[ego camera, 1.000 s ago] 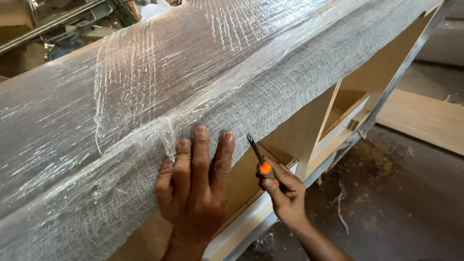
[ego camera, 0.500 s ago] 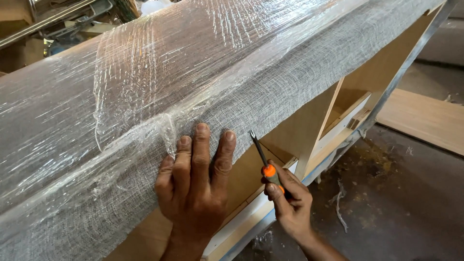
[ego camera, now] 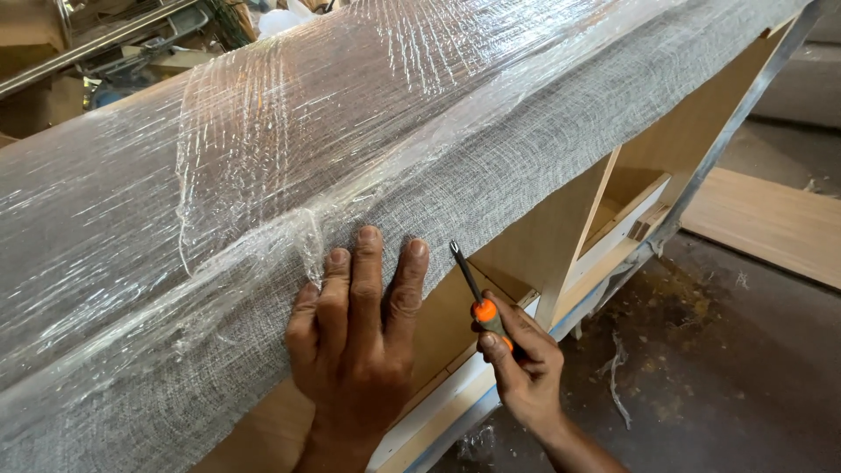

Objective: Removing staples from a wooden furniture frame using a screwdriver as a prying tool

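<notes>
A long upholstered piece covered in grey fabric [ego camera: 526, 149] and clear plastic wrap [ego camera: 263, 166] lies across the view, its open wooden frame [ego camera: 604, 210] facing me. My left hand [ego camera: 355, 337] lies flat on the fabric's lower edge, fingers together, pressing it against the frame. My right hand [ego camera: 521, 368] grips a small tool with an orange handle and a thin dark metal tip [ego camera: 477, 298], the tip pointing up close to the fabric edge beside my left little finger.
A light wooden board [ego camera: 762, 223] lies on the dirty floor [ego camera: 701, 385] at the right, with scraps and threads scattered about. Metal bars and clutter [ego camera: 123, 44] sit behind the piece at the top left.
My right hand with the tool has shifted slightly down and to the right. My left hand stays pressed on the fabric edge.
</notes>
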